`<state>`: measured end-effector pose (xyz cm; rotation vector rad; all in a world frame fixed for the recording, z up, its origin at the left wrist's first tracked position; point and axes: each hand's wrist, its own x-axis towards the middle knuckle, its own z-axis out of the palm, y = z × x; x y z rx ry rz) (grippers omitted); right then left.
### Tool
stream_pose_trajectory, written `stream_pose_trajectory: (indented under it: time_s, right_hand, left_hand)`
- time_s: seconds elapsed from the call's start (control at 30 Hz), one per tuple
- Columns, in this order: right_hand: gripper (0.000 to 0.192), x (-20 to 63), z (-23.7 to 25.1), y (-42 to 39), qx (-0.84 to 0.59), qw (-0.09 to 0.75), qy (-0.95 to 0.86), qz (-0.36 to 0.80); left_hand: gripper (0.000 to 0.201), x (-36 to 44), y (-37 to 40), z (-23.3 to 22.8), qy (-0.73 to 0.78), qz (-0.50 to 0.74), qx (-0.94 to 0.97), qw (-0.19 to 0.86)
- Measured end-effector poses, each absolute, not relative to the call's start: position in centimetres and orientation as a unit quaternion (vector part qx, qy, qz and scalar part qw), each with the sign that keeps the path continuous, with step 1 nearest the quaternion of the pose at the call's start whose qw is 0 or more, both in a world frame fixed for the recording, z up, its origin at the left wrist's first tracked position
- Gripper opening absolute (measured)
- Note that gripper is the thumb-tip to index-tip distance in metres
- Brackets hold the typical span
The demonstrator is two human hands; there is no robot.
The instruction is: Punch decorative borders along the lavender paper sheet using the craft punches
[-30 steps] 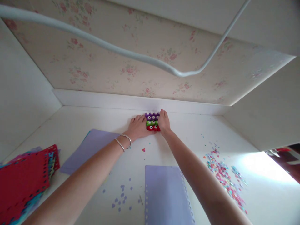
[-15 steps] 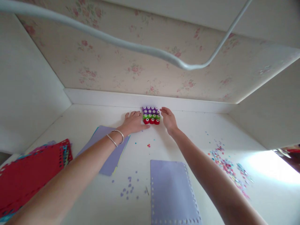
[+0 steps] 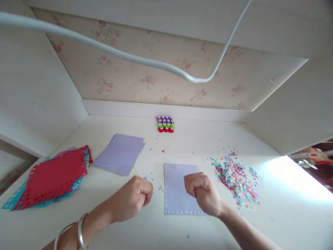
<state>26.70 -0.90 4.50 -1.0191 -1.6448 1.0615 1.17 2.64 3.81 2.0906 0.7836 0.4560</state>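
Note:
My left hand (image 3: 135, 196) is closed in a fist over the tabletop, left of a lavender sheet; two silver bangles circle its wrist. My right hand (image 3: 202, 191), also a fist, hovers over the right part of that lavender sheet (image 3: 179, 187), which has small punched holes along its edges. Nothing shows in either fist. Small craft punches (image 3: 165, 124) stand in tight rows by the back wall, purple behind, then green, with red in front, apart from both hands.
A stack of lavender sheets (image 3: 122, 152) lies left of centre. Further left is a pile of punched red and blue sheets (image 3: 58, 173). Colourful paper confetti (image 3: 238, 177) is spread on the right. A white cable (image 3: 156, 64) hangs across the upper view.
Both hands have left the sides of the craft punches, drawn back toward me and closed into fists. The punches stay in their rows. My view has shifted slightly.

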Motion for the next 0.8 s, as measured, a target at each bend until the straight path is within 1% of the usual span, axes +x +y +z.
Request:
stream_pose_trajectory:
  time_s: [0.03,0.13,0.27,0.47,0.67,0.8]
  right_hand:
    - [0.013,26.3,4.2,-1.5,-0.382,0.45,-0.689,0.421]
    - [0.016,25.3,3.1,-2.3,-0.361,0.461,-0.706,0.398]
    - [0.016,24.6,2.1,-3.0,-0.36,0.455,-0.717,0.387]
    - [0.017,24.0,1.8,-4.1,-0.308,0.402,-0.797,0.329]
    - [0.014,23.6,0.6,-4.4,-0.284,0.372,-0.808,0.357]
    - [0.019,23.6,-0.2,-4.1,-0.251,0.349,-0.829,0.357]
  left_hand:
    - [0.015,1.2,1.7,3.1,0.312,0.169,0.806,0.473]
    - [0.013,1.4,0.4,1.6,0.318,0.152,0.792,0.5]
    - [0.012,1.5,0.4,1.1,0.33,0.149,0.788,0.499]
    - [0.012,1.6,0.4,1.4,0.335,0.143,0.783,0.504]
    - [0.011,1.9,0.2,1.3,0.333,0.135,0.788,0.501]
    - [0.012,1.8,0.0,1.1,0.324,0.129,0.803,0.483]
